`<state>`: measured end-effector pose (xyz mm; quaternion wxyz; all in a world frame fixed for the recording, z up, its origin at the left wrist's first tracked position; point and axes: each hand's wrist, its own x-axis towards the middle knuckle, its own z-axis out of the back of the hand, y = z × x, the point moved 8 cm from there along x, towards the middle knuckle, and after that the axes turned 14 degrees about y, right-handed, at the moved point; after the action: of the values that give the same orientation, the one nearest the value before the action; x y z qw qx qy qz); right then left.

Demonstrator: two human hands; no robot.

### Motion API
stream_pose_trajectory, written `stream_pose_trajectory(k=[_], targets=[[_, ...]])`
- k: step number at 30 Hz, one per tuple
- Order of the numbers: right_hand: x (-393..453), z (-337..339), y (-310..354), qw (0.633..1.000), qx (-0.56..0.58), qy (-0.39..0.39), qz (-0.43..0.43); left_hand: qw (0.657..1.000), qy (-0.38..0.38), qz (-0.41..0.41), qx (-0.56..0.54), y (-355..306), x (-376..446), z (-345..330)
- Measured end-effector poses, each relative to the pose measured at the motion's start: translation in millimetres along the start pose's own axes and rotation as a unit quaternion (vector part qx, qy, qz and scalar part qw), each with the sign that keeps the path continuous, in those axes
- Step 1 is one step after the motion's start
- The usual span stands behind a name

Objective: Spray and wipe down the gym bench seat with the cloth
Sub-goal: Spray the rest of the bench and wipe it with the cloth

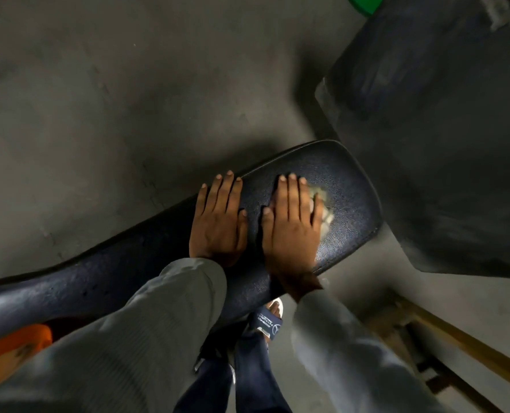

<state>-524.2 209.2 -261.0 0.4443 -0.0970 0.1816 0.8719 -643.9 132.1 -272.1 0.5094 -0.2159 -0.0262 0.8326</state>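
Dark textured vinyl covers the gym bench seat (346, 186), which is seen stretched over a grey concrete floor (98, 99). Near the seat's rounded end, the right hand (292, 225) is laid flat with straight fingers, and a pale cloth (322, 204) is pressed beneath it, only its edge being shown past the fingers. Just beside it on the seat, the left hand (218, 225) is spread flat with nothing held. Below the seat's near edge, a dark sandal (267, 320) is seen.
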Motion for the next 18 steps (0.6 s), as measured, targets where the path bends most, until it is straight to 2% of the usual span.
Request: stream_pose_trajectory(k=[2,4,8,11,13,15,18], targets=[[32,10,-1,0.996,-0.022,0.003,0.091,1.0,-0.003,0.001,0.004,1,1,-1],[60,25,-27,0.995,-0.036,-0.006,0.094,1.0,-0.006,0.002,0.003,2,2,-2],[54,42,-91,0.996,0.002,-0.045,-0.081,1.0,-0.012,-0.002,-0.003,1,1,-1],[5,27,-72,0.988,0.016,-0.054,-0.145,1.0,-0.004,0.0,-0.001,0,1,-1],[-8,8,-35,0.994,0.015,-0.022,-0.106,1.0,0.003,0.004,0.005,0,2,-1],[3,2,-3,1.0,0.002,0.006,-0.019,1.0,0.009,0.006,0.009,1,2,-3],[42,15,-1,0.994,-0.024,0.002,0.108,1.0,0.004,0.003,0.015,0,2,-3]])
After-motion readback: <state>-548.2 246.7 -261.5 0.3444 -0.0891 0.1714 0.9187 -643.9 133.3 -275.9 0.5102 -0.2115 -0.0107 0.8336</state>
